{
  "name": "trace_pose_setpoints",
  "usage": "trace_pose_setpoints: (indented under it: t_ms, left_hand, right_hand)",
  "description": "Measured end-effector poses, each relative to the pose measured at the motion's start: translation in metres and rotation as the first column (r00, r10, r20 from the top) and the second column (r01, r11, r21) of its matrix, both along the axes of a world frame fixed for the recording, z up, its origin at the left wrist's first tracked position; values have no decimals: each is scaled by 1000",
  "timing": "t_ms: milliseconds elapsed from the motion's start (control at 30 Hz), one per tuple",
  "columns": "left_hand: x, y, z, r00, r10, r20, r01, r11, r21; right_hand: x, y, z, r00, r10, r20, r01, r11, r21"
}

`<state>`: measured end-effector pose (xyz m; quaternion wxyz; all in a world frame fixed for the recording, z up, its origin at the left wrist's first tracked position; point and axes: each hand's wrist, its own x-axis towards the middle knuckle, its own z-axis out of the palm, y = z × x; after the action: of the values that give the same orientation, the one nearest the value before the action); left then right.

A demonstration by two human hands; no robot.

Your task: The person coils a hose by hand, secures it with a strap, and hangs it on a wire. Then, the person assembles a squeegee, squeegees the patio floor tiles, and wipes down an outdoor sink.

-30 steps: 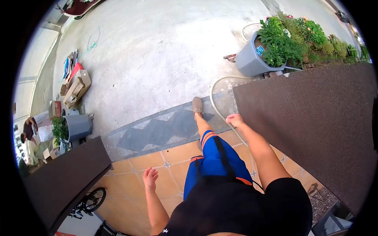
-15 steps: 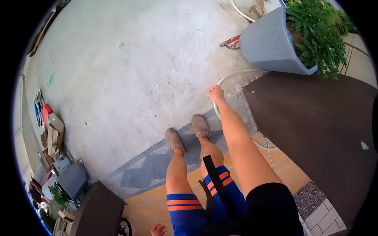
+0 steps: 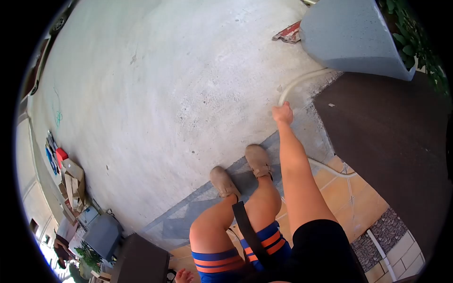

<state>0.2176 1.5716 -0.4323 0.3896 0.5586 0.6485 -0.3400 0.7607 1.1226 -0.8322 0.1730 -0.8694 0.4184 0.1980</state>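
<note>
My right hand (image 3: pixel 283 113) reaches out with the arm straight and is closed around a pale garden hose (image 3: pixel 301 82). Beyond the fist, this hose curves over the concrete toward the foot of a grey planter (image 3: pixel 349 37). More of it shows on the other side of my forearm, looping across the orange tiles. At the bottom edge my left hand (image 3: pixel 184 276) is only partly in view, its fingers loosely apart with nothing seen in them. It hangs beside my leg in blue shorts with orange stripes.
My clogs (image 3: pixel 257 160) stand at the grey stone border. A dark brown slab (image 3: pixel 387 122) lies on the right. A red broken piece (image 3: pixel 289 34) rests by the planter. Flattened cardboard (image 3: pixel 73 181) and another grey planter (image 3: pixel 103 236) are at left; a person (image 3: pixel 61 247) is beyond.
My right hand has moved right in view, still gripping the hose, which now bends more tightly ahead of the fist. The view has shifted, with the large planter nearer the top right corner. My knees are more bent.
</note>
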Motion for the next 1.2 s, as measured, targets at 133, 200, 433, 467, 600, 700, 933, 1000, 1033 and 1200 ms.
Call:
trace_pose_setpoints:
  t_ms: [133, 200, 433, 467, 600, 700, 933, 1000, 1033, 1200]
  left_hand:
    - [12, 25, 22, 986, 160, -56, -163, 984, -68]
    - [17, 41, 35, 990, -124, 69, 134, 975, -180]
    - [130, 78, 47, 863, -422, 279, 463, 880, -102]
    - [176, 59, 61, 925, -271, 268, 314, 940, -132]
    - [310, 12, 119, 903, -187, 386, 264, 951, -159]
    - [397, -15, 153, 800, -295, 523, 437, 884, -169]
    - [592, -119, 238, 513, -400, 760, 715, 689, -120]
    - [640, -152, 253, 446, -403, 799, 768, 631, -110]
    - [653, -165, 260, 434, -396, 809, 783, 610, -122]
    - [727, -247, 285, 388, -353, 851, 859, 473, -196]
  right_hand:
    - [-25, -60, 47, 902, -297, 315, 173, 914, 367]
    - [-45, -83, 130, 844, -504, 184, 308, 737, 602]
    - [-103, -118, 321, 705, -694, 146, 206, 398, 894]
    - [-104, -113, 344, 676, -726, 127, 175, 326, 929]
    - [-96, -86, 461, 554, -829, 81, 32, 118, 993]
    - [-95, -84, 529, 484, -867, 115, -67, 94, 993]
    - [-53, -101, 616, 485, -829, 278, -63, 284, 957]
    - [-32, -112, 628, 493, -818, 297, -41, 319, 947]
    - [-29, -112, 638, 480, -836, 267, -20, 293, 956]
    - [-14, -128, 663, 423, -861, 283, 21, 321, 947]
